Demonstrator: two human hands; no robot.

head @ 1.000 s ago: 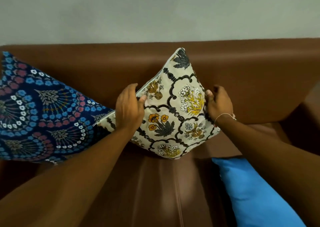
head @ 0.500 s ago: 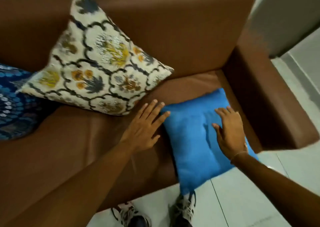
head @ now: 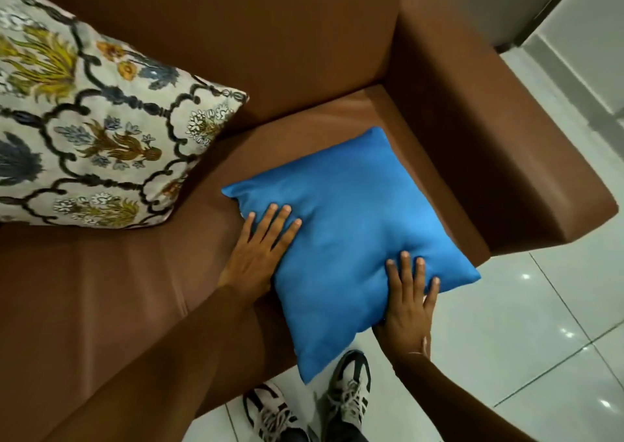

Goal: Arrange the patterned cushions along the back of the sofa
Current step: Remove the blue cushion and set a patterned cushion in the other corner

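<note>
Head view: a brown sofa [head: 304, 53] fills most of the picture, its right armrest [head: 506, 138] running along the right side and pale floor tiles [head: 540, 340] beyond it. A plain blue cushion [head: 354, 239] lies flat on the seat at the right end, just beside the armrest, with its near corner hanging over the seat's front edge. The left hand [head: 260, 256] rests on the cushion's left edge, fingers spread and laid flat on the fabric, the palm partly on the seat; it presses rather than grips. The right hand [head: 408, 303] lies on the cushion's near right edge, fingers likewise spread and flat on top, and whether the thumb curls under the edge cannot be told. A floral cushion [head: 94, 121], cream with dark scrollwork and yellow and blue flowers, leans against the sofa back at far left, well apart from the blue one. Two laced shoes [head: 347, 397] stand on the tiles below the seat's edge.
</note>
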